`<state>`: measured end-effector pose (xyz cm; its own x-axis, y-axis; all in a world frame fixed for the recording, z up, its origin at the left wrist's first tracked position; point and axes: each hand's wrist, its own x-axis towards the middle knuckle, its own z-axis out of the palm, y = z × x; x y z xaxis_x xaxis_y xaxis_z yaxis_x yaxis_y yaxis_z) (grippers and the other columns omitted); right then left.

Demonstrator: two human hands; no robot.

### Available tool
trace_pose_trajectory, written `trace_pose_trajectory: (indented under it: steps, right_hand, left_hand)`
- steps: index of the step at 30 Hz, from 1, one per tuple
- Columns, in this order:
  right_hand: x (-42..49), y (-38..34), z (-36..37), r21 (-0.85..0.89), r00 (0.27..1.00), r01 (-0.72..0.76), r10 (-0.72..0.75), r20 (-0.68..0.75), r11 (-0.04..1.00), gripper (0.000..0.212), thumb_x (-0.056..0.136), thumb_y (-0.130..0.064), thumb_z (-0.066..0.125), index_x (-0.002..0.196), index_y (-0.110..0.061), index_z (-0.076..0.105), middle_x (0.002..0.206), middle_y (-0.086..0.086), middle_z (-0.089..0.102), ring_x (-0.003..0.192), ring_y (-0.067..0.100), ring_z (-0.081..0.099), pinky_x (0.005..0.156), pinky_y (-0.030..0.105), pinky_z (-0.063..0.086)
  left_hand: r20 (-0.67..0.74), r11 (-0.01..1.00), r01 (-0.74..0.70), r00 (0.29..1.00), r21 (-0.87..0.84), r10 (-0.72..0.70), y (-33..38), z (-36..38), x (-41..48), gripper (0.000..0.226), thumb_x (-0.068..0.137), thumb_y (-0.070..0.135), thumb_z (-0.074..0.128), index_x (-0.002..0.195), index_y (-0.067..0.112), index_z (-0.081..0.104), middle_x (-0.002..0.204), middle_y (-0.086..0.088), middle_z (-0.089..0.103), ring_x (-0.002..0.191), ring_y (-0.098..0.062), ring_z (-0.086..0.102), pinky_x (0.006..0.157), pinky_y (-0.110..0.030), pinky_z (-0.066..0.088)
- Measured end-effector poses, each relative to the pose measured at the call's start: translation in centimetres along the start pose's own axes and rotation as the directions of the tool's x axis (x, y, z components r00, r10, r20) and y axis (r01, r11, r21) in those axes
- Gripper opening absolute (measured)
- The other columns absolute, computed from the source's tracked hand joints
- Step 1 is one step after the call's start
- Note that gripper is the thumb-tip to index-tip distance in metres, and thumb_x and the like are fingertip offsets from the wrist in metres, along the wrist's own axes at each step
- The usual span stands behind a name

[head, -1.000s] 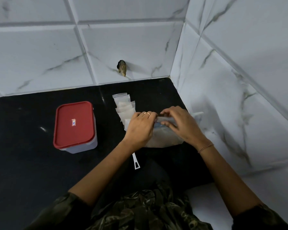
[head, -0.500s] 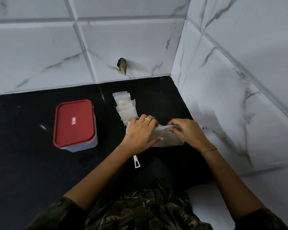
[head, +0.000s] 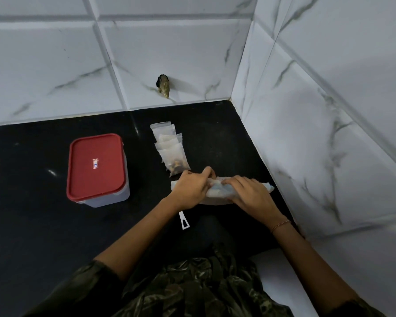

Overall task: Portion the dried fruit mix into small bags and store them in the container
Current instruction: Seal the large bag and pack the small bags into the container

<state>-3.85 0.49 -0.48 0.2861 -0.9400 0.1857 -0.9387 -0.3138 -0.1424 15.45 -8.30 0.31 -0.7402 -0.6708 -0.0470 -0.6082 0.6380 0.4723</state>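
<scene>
Left hand (head: 192, 188), right hand (head: 249, 194) both grip rolled large bag (head: 217, 191); sticker (head: 95, 165) on container (head: 110, 199) lid too small to read.

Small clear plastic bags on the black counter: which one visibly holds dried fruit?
The small clear bag at the row's near end, beside the left hand: dark pieces show inside, the others look pale.

No text can be read. A small sticker (head: 95, 165) sits on the red lid (head: 82, 179) of the container (head: 108, 199) at the left, its print too small to make out.
</scene>
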Motion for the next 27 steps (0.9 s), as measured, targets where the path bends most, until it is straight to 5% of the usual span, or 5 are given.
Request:
trace_pose_trajectory:
  steps: [8, 11, 20, 24, 27]
  right_hand:
    - [1.6, 0.5, 0.7, 0.204, 0.957, -0.262, 0.227, 0.182, 0.943, 0.022, 0.093, -0.021, 0.054, 0.110, -0.014, 0.065, 0.104, 0.003, 0.068, 0.094, 0.019, 0.064, 0.081, 0.024, 0.043]
    - [2.0, 0.8, 1.4, 0.193, 0.931, -0.315, 0.264, 0.251, 0.929, 0.023, 0.094, -0.024, 0.051, 0.108, -0.011, 0.066, 0.104, 0.005, 0.063, 0.097, 0.019, 0.060, 0.080, 0.025, 0.043]
    - [0.4, 0.0, 3.0, -0.038, 0.990, -0.099, 0.102, 0.101, 0.994, 0.051, 0.083, -0.055, 0.054, 0.117, -0.016, 0.053, 0.112, 0.001, 0.058, 0.097, 0.015, 0.057, 0.080, 0.032, 0.047]
    - [0.2, 0.8, 4.3, -0.025, 0.993, -0.080, 0.081, 0.086, 0.997, 0.033, 0.077, -0.032, 0.072, 0.102, -0.015, 0.060, 0.094, 0.003, 0.062, 0.080, 0.017, 0.062, 0.065, 0.026, 0.048]
    - [1.0, 1.1, 4.4, 0.119, 0.984, -0.144, 0.129, 0.124, 0.982, 0.015, 0.086, -0.020, 0.063, 0.095, -0.008, 0.063, 0.097, 0.005, 0.057, 0.079, 0.018, 0.060, 0.065, 0.022, 0.041]
  left_hand:
    - [-0.060, 0.920, -0.066, 0.993, 0.386, 0.097, -0.3, 1.2, -1.3, 0.054, 0.089, 0.062, 0.042, 0.120, 0.020, 0.054, 0.124, -0.002, 0.051, 0.113, -0.019, 0.047, 0.091, -0.037, 0.038]
    - [-0.029, 0.893, -0.084, 0.994, 0.443, 0.108, -0.5, 1.6, -1.1, 0.044, 0.095, 0.049, 0.043, 0.119, 0.016, 0.058, 0.129, -0.006, 0.047, 0.118, -0.022, 0.042, 0.096, -0.038, 0.036]
    - [0.031, 0.941, -0.020, 0.999, 0.338, 0.010, -1.6, 2.4, 1.3, 0.023, 0.099, 0.032, 0.043, 0.115, 0.020, 0.055, 0.107, -0.002, 0.065, 0.105, -0.020, 0.058, 0.094, -0.032, 0.034]
    - [0.025, 0.976, 0.027, 0.999, 0.215, -0.033, -1.8, 3.0, 1.7, 0.030, 0.099, 0.037, 0.042, 0.120, 0.017, 0.043, 0.094, -0.006, 0.068, 0.090, -0.024, 0.064, 0.089, -0.034, 0.038]
    - [0.039, 0.968, 0.058, 0.997, 0.245, -0.070, -2.3, 3.3, 2.1, 0.027, 0.101, 0.036, 0.039, 0.118, 0.016, 0.046, 0.096, -0.006, 0.068, 0.092, -0.025, 0.064, 0.085, -0.035, 0.038]
